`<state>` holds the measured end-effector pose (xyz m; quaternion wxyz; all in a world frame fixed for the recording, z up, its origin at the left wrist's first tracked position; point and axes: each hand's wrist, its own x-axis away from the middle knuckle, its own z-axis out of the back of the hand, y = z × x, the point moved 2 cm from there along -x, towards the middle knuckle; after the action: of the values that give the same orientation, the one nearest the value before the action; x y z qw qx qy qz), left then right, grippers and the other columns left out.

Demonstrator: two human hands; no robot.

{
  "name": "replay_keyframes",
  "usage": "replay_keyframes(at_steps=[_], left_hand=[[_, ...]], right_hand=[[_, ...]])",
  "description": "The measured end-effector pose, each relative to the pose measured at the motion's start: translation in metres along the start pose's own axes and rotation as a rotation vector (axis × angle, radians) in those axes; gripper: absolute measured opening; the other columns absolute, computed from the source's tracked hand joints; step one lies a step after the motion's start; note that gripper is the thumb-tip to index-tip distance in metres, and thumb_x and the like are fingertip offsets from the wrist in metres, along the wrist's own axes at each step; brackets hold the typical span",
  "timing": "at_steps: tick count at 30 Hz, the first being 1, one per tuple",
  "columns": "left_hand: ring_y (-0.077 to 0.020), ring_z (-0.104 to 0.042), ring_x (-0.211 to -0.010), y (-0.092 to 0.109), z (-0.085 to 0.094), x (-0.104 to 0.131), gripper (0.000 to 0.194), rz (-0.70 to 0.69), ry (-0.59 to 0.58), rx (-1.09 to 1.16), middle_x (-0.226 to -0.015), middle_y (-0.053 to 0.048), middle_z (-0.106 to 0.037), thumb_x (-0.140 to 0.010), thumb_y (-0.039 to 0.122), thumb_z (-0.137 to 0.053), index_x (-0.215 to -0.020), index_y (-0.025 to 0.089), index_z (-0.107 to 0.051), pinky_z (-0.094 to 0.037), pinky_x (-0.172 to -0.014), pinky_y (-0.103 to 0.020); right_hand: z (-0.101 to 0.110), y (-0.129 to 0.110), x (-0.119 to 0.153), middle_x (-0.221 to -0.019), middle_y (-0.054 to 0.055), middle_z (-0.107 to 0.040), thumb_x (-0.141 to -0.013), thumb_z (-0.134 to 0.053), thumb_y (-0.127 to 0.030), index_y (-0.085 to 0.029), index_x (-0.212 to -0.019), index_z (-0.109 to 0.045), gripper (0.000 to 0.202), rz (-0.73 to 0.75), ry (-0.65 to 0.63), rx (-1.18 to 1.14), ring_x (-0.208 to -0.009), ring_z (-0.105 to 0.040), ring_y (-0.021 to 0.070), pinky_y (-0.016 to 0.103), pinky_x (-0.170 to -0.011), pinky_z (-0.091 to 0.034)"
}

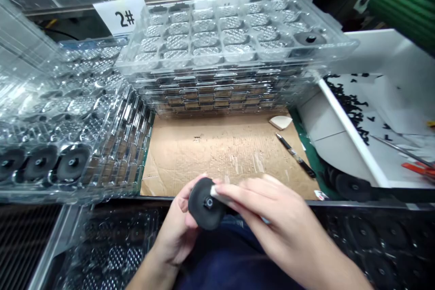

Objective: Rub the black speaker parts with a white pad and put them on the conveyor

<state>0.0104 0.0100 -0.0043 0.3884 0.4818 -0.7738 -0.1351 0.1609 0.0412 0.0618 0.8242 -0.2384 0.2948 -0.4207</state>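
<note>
A round black disc (203,217) with a small raised hub at its centre is gripped at its left edge by my left hand (178,226), low in the middle of the view. My right hand (272,217) is closed in a pinch on a small white piece (219,194), which touches the upper right of the disc's face. The disc's face is tilted up toward the camera. Behind both hands lies a brown cardboard sheet (204,149). The fingers of my right hand are slightly blurred.
Stacked clear trays (210,61) stand behind the cardboard; more trays (78,104) at left hold black discs. A black pen (295,156) and white wedge (281,121) lie at right. Beyond is a white bin (360,140) with small black parts and a red-handled tool (416,168).
</note>
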Motion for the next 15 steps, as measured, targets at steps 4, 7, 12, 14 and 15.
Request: replay_keyframes(at_steps=[4,7,12,14,15], left_hand=[[-0.0239,-0.062,-0.099,0.004,-0.010,0.002,0.062,-0.005,-0.067,0.001,-0.101,-0.005,-0.070,-0.048,0.046,-0.079,-0.105,0.024,-0.065,-0.045,-0.091,-0.034],[-0.0230,-0.063,-0.097,0.003,-0.012,-0.005,0.062,-0.088,-0.126,0.016,-0.100,-0.003,-0.070,-0.046,0.043,-0.081,-0.103,0.026,-0.066,-0.047,-0.088,-0.031],[-0.0201,-0.064,-0.098,-0.004,-0.004,-0.016,0.061,-0.120,-0.102,0.128,-0.106,0.000,-0.069,-0.045,0.034,-0.083,-0.103,0.028,-0.066,-0.048,-0.089,-0.027],[-0.0196,-0.064,-0.097,-0.007,-0.003,-0.016,0.062,-0.099,-0.077,0.165,-0.107,0.000,-0.069,-0.045,0.034,-0.083,-0.104,0.028,-0.065,-0.049,-0.086,-0.025],[-0.0195,-0.064,-0.097,-0.007,-0.003,-0.016,0.062,-0.100,-0.070,0.177,-0.107,0.000,-0.069,-0.045,0.033,-0.083,-0.104,0.028,-0.065,-0.049,-0.085,-0.025]], right_hand=[[-0.004,-0.006,0.001,-0.080,0.004,-0.066,-0.087,-0.044,-0.008,-0.016,-0.110,-0.059,0.029,0.031,0.090,-0.003,-0.066,-0.056,0.0147,0.029,-0.060,-0.042],[-0.015,-0.016,0.011,-0.092,0.009,-0.067,-0.085,-0.049,-0.006,-0.011,-0.121,-0.051,0.036,0.040,0.277,0.055,-0.078,-0.059,0.0185,0.032,-0.067,-0.044],[-0.022,-0.013,0.027,-0.088,0.005,-0.068,-0.084,-0.050,-0.007,-0.017,-0.117,-0.056,0.035,-0.137,0.128,-0.135,-0.071,-0.062,0.0145,0.026,-0.065,-0.049],[-0.022,-0.003,0.032,-0.083,-0.001,-0.068,-0.085,-0.052,-0.014,-0.026,-0.106,-0.063,0.026,-0.257,0.039,-0.405,-0.068,-0.063,0.0110,0.019,-0.061,-0.051],[-0.023,0.003,0.035,-0.083,-0.003,-0.069,-0.085,-0.053,-0.018,-0.029,-0.101,-0.065,0.023,-0.326,0.027,-0.519,-0.070,-0.064,0.0103,0.017,-0.062,-0.051]])
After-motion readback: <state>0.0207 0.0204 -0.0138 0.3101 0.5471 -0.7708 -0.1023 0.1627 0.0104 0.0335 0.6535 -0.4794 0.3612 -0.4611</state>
